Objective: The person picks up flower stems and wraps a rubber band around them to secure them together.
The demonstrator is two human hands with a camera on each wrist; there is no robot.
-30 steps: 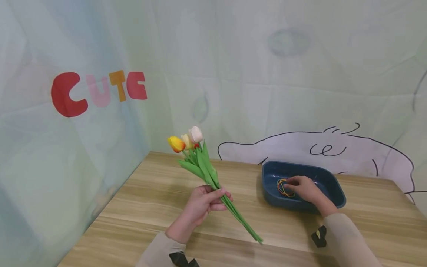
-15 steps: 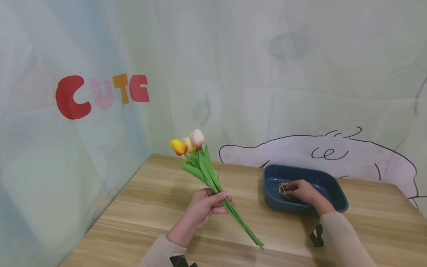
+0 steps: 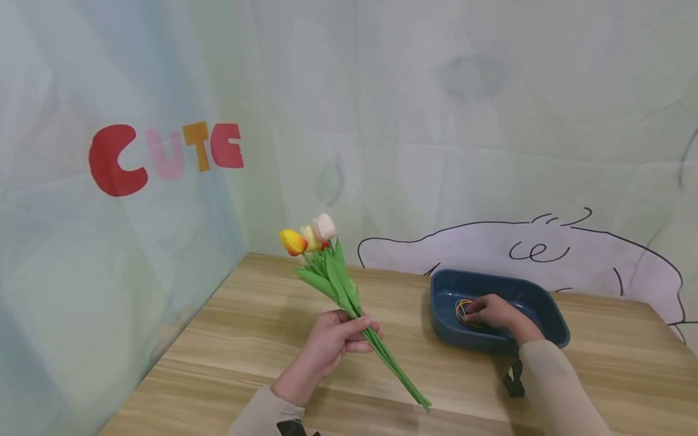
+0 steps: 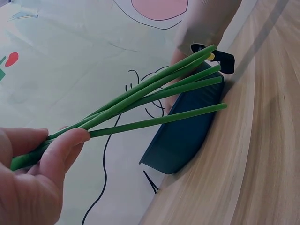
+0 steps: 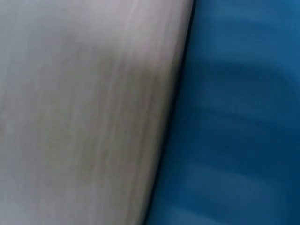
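My left hand (image 3: 329,345) grips a bunch of artificial tulips (image 3: 340,281) by the stems, above the table. The blooms, yellow-orange, cream, pale pink and a bit of red, point up and to the left. In the left wrist view several bare green stems (image 4: 150,96) fan out past the thumb and fingers. My right hand (image 3: 498,316) reaches into a dark blue tray (image 3: 444,330), its bent fingers at a small heap of coloured rubber bands (image 3: 460,309). Whether the fingertips pinch a band is too small to tell. The right wrist view shows only the tray's blue wall (image 5: 234,122) and table, blurred.
The tray stands on a wood-grain table (image 3: 256,303) near its back edge. Behind and to the left hang pale printed cloth walls (image 3: 382,151), one with "CUTE" lettering (image 3: 117,160). The stems' lower ends extend toward the table's front.
My right hand's fingers have lowered slightly into the rubber bands within the tray. The left hand keeps its grip on the tulips. The head view has tilted up a little.
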